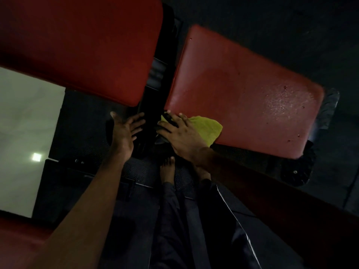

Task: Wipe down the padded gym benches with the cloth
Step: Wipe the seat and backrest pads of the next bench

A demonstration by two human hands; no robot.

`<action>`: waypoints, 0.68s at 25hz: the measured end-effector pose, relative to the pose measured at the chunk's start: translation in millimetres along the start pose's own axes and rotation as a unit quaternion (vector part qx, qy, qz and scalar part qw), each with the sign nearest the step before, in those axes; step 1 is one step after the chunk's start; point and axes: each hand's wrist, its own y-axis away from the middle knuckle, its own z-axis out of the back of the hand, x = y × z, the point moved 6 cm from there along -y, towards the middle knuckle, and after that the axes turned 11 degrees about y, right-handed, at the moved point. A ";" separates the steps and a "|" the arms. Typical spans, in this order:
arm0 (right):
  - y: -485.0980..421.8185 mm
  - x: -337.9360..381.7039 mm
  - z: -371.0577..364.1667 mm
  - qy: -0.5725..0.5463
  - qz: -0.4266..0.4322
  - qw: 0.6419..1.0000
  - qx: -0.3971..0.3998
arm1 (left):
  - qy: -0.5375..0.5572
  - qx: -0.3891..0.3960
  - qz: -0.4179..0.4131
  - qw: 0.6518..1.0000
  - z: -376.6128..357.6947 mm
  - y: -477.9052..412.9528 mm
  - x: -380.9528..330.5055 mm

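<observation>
My right hand point(180, 136) presses the yellow cloth point(206, 129) flat, fingers spread, on the near corner of the right pad point(242, 90). My left hand point(124, 131) hangs open by the frame point(153, 98). Next I'd sweep across the pad.

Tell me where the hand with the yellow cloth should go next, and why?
Probably sweep the right hand and its yellow cloth across the right red pad toward the speckled far end. The cloth sits at the pad's near corner, and specks show farther along.
</observation>
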 end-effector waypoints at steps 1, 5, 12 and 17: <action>-6.8 0.4 2.3 0.004 0.004 1.000 -0.011 | 0.000 -0.002 -0.004 1.000 -0.9 -1.0 -0.8; 12.4 -14.5 -4.9 -0.004 0.090 0.995 -0.050 | 0.008 0.004 0.012 1.000 -5.7 -1.8 3.3; 80.2 -99.5 -25.0 -0.012 0.021 1.000 0.000 | -0.137 0.039 -0.067 0.987 -60.0 10.2 15.9; 27.0 -131.9 -8.0 -0.197 -0.289 0.937 -0.013 | -0.279 0.029 -0.169 0.945 -64.8 2.7 25.0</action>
